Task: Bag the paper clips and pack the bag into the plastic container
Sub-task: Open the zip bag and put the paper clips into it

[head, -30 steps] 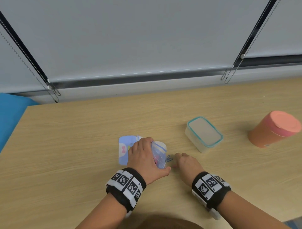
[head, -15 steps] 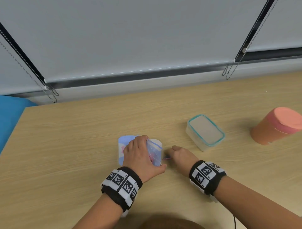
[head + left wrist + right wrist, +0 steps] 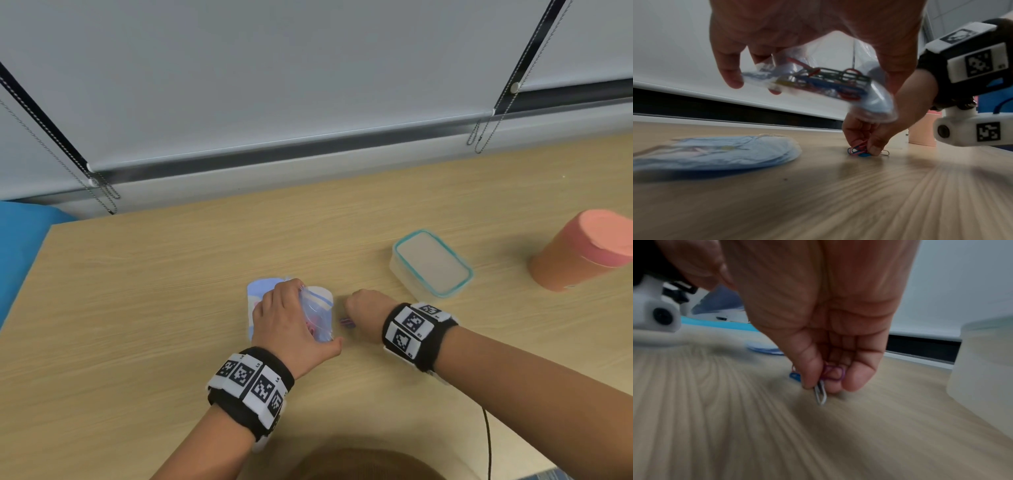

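— Grip status, left hand (image 3: 291, 325)?
— Fingers curl around the clear bag (image 3: 818, 84), held off the table (image 3: 137, 308); coloured clips sit inside it.
— Right hand (image 3: 364, 308)?
— Fingertips pinch several paper clips (image 3: 830, 378) just right of the bag, at the table surface; more clips (image 3: 858, 150) lie under that pinch.
— Container (image 3: 431, 263)?
— Lid on, beyond the right hand, apart from it.

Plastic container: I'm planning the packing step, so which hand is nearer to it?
Right. The right hand is beside the plastic container, pinching paper clips at the table. The left hand is farther away, holding the bag.
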{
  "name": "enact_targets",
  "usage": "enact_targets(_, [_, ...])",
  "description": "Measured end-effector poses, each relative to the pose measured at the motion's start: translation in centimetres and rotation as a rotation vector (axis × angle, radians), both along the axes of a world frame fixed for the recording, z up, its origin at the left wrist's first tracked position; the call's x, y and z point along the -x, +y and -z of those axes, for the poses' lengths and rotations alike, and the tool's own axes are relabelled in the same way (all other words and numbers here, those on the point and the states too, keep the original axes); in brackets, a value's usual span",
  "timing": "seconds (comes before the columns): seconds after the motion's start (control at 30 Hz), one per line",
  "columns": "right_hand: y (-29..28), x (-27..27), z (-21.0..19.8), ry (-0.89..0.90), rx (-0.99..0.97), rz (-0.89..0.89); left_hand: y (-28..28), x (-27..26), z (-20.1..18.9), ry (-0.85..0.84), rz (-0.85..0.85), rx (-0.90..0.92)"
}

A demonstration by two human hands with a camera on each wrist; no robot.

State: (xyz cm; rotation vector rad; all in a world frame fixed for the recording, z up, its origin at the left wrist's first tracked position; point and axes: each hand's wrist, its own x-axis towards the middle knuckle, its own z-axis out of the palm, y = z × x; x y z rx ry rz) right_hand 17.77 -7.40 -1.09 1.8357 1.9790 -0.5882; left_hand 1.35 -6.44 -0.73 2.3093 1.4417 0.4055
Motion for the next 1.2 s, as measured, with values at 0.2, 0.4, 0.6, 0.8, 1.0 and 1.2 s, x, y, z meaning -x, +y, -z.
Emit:
enact_targets(0.2, [-0.3,-0.1,0.4,0.008,0.041,-0.010,0.3,0.1,-0.1,-0.008,-0.001,0.001])
enact_targets(0.4, [-2.1,-0.5,1.5,0.019,0.010,-0.002,0.5,0.3,-0.3,-0.006,0.008,0.001])
enact_targets(0.6, [-2.8,-0.9,1.3,0.127,-0.048,0.129,0.2,0.3,-0.3,0.018,0.023,-0.003])
enact_targets(0.8, [-2.5,-1.2,-2.9,0.762,-0.290,0.652,-0.1,0.0,0.0,0.012,0.020,0.009])
enact_targets(1.0, [-0.2,0.8,-6.3,1.140,-0.437,0.870,-0.5,-1.8,-0.8,-0.093,-0.004,0.000])
enact_targets(1.2, [-0.3,2.4,-6.3,0.953,-0.642,0.837,-0.2,-2.6,-1.5,-0.199,-0.077,-0.010])
